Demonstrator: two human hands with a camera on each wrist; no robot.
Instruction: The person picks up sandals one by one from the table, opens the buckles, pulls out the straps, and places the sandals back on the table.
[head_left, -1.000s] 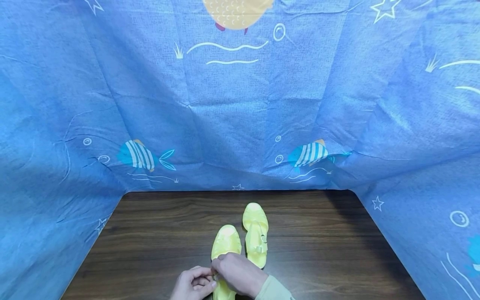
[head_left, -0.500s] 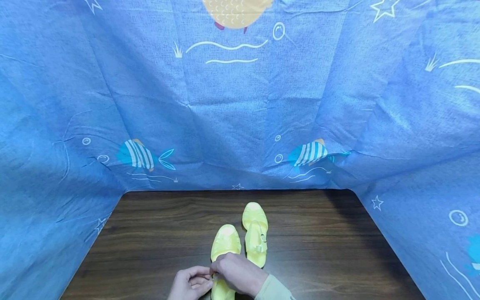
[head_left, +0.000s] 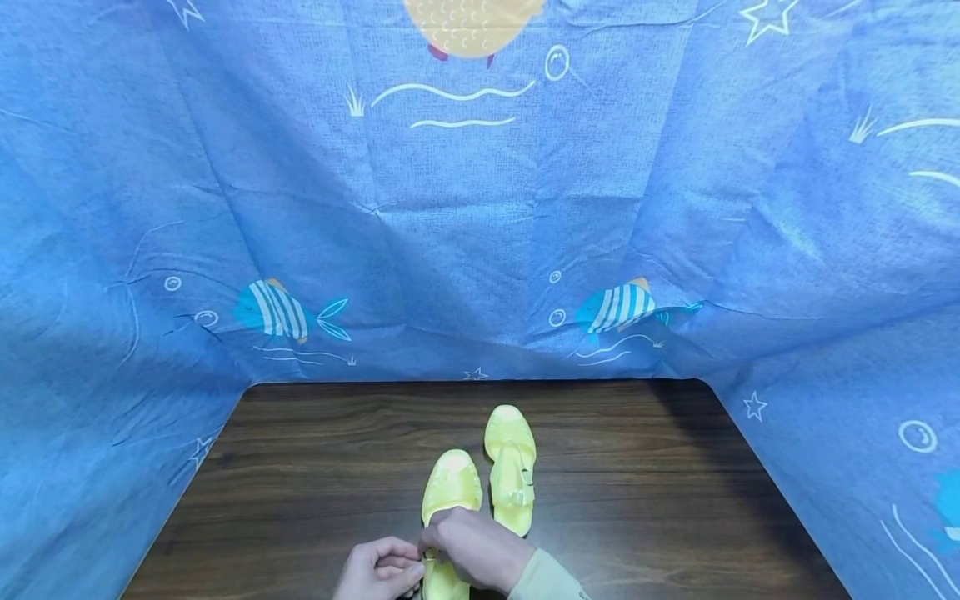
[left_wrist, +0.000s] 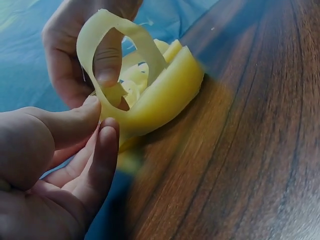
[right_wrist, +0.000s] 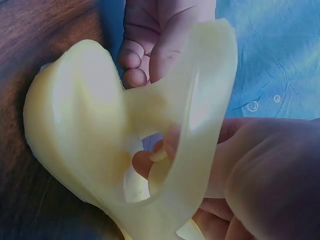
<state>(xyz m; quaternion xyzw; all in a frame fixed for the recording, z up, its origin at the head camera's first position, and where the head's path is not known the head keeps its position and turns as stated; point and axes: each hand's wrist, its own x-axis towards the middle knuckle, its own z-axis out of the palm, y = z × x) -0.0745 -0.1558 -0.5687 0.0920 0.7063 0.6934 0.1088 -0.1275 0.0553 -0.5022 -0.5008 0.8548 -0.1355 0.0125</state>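
Observation:
Two pale yellow sandals of soft, glossy plastic lie on the table, toes pointing away. The nearer sandal (head_left: 452,487) is on the left, partly covered by both hands. My left hand (head_left: 381,568) pinches the outer side of its strap (left_wrist: 90,45) between thumb and fingertips. From the other side my right hand (head_left: 476,546) reaches across the sandal and holds the strap's end close to the left fingertips. In the right wrist view the strap stands up in a loop over the rounded heel (right_wrist: 85,120). Right of it, the other sandal (head_left: 510,437) lies untouched, its small buckle (head_left: 527,477) showing.
The dark wood-grain table (head_left: 315,467) extends to both sides of the sandals. A blue cloth (head_left: 465,250) printed with fish and stars hangs behind the table and along its left and right sides.
My left hand has shifted very slightly left, and a bit of the strap shows between the hands. Both sandals and my right hand stay nearly in place.

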